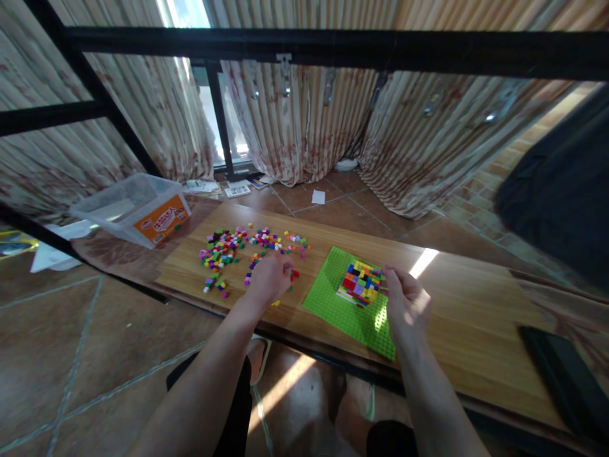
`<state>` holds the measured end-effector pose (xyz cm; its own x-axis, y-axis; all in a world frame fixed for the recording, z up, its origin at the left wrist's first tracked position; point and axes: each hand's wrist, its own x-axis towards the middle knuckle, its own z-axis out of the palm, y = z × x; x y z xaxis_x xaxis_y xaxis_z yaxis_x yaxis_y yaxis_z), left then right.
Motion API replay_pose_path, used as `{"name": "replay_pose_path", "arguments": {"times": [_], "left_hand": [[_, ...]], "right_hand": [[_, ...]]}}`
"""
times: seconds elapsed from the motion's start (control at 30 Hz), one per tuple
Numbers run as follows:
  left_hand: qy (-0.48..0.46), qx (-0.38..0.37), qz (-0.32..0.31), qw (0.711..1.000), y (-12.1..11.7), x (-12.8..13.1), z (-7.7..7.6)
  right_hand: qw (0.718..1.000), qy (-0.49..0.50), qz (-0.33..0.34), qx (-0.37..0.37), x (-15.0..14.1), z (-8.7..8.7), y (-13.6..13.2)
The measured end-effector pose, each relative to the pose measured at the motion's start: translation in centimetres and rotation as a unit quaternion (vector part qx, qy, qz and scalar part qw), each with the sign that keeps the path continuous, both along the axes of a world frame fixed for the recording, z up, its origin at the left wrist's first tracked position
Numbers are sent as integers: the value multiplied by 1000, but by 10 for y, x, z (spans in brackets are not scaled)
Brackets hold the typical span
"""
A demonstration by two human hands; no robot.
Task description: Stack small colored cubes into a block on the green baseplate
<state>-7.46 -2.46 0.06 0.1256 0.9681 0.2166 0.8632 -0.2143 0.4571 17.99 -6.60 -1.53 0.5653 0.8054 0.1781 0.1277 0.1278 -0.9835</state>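
A square block of multicoloured toy building bricks [360, 283] stands on a green baseplate [328, 301]. At the block's right edge is my right hand [408, 303], thumb and fingers closed together at the tips. Whether they grip the block or a small brick, I cannot make out. My left hand [269, 277] reaches down among loose bricks on the table, its fingers curled and partly hidden behind the back of the hand. A red brick [295, 273] lies just right of those fingertips. Piles of loose small bricks [221, 247] spread to the left and behind that hand.
A clear plastic tub [130, 206] with an orange label stands beyond the wooden table's [476, 311] left end. A dark flat object [564, 368] lies at the right end. Behind the table run a black metal rail [333, 47] and striped curtains [304, 127].
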Motion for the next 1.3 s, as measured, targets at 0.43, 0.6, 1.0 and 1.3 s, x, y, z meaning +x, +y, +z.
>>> {"name": "replay_pose_path", "arguments": {"times": [0.43, 0.6, 1.0, 1.3], "left_hand": [[102, 24, -23, 994, -3, 20, -3], [36, 43, -67, 996, -1, 28, 3], [121, -2, 2, 993, -3, 42, 3], [101, 13, 51, 993, -1, 40, 4]], "right_hand": [[1000, -8, 8, -9, 2, -4, 0], [1000, -6, 15, 11, 4, -5, 0], [999, 6, 47, -9, 3, 4, -4], [997, -23, 67, -7, 11, -2, -4]]}}
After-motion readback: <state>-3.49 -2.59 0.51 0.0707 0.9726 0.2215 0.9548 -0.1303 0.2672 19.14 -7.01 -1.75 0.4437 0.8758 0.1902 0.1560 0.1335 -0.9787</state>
